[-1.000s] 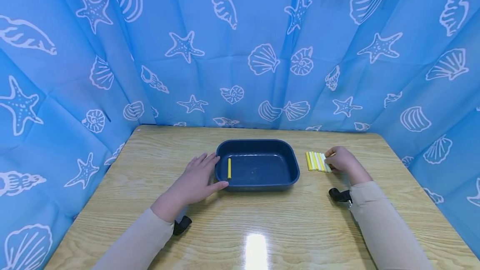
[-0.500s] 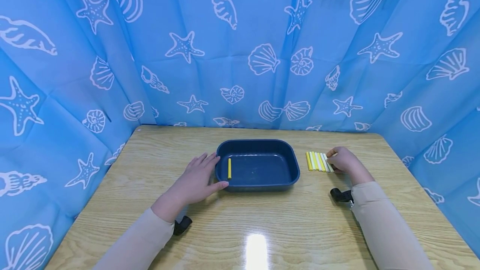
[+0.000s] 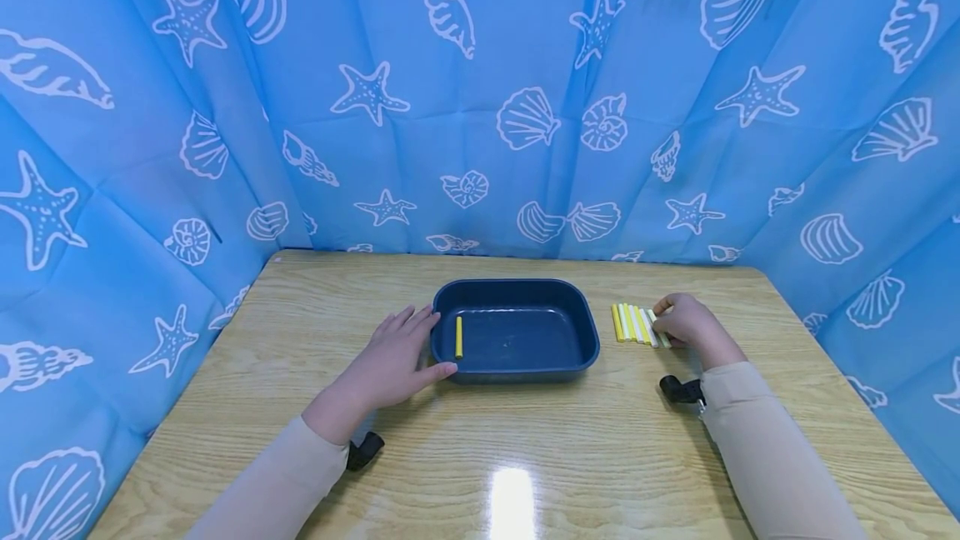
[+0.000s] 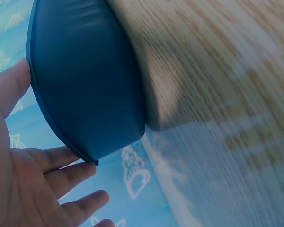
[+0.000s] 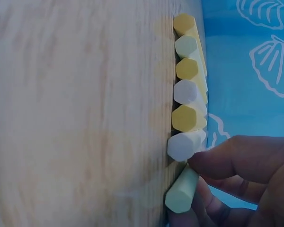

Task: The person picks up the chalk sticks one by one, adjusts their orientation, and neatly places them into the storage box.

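Chalk, pale-green, hexagonal, brittle-looking, best held mid-length, pinched in right hand across oblong navy plastic tray from relaxed left hand.

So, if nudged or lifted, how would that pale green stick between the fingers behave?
The pale green stick looks stiff, its visible length showing no sag. Its flat-sided end suggests it would resist rolling. Slim and chalky-looking, it is probably light and might snap.
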`<action>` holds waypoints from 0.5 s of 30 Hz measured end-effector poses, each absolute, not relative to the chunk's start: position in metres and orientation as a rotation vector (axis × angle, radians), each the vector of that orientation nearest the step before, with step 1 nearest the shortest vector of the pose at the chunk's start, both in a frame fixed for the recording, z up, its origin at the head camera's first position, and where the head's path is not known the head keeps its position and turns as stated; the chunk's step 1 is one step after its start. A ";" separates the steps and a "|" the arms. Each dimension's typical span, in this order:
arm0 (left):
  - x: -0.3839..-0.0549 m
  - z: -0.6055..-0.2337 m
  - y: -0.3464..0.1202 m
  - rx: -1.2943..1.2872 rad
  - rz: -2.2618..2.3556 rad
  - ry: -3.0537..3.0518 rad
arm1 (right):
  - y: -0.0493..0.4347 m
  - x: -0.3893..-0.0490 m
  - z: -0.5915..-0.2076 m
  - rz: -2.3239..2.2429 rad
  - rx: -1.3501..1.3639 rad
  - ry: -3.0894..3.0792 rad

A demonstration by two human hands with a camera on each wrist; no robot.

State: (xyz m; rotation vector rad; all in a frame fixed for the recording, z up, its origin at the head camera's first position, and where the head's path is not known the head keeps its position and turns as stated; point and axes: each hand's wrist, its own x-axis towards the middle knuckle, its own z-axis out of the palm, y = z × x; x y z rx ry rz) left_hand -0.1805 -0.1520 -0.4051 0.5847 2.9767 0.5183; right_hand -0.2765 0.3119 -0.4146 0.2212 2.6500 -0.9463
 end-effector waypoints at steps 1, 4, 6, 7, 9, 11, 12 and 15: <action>-0.181 -0.405 -0.152 0.585 0.516 2.977 | 0.312 -0.277 -0.415 -0.938 0.220 2.655; -0.181 -0.406 -0.152 0.587 0.513 2.979 | 0.314 -0.276 -0.414 -0.921 0.200 2.665; -0.181 -0.406 -0.152 0.588 0.511 2.978 | 0.316 -0.276 -0.413 -0.944 0.187 2.653; -0.181 -0.406 -0.152 0.588 0.509 2.978 | 0.316 -0.276 -0.412 -0.967 0.187 2.640; -0.181 -0.405 -0.152 0.586 0.509 2.974 | 0.317 -0.275 -0.410 -1.025 0.182 2.609; -0.181 -0.406 -0.152 0.585 0.502 2.975 | 0.317 -0.273 -0.407 -1.092 0.180 2.573; -0.181 -0.406 -0.152 0.584 0.497 2.976 | 0.317 -0.272 -0.406 -1.119 0.175 2.556; -0.181 -0.406 -0.153 0.583 0.494 2.978 | 0.317 -0.269 -0.400 -1.181 0.149 2.520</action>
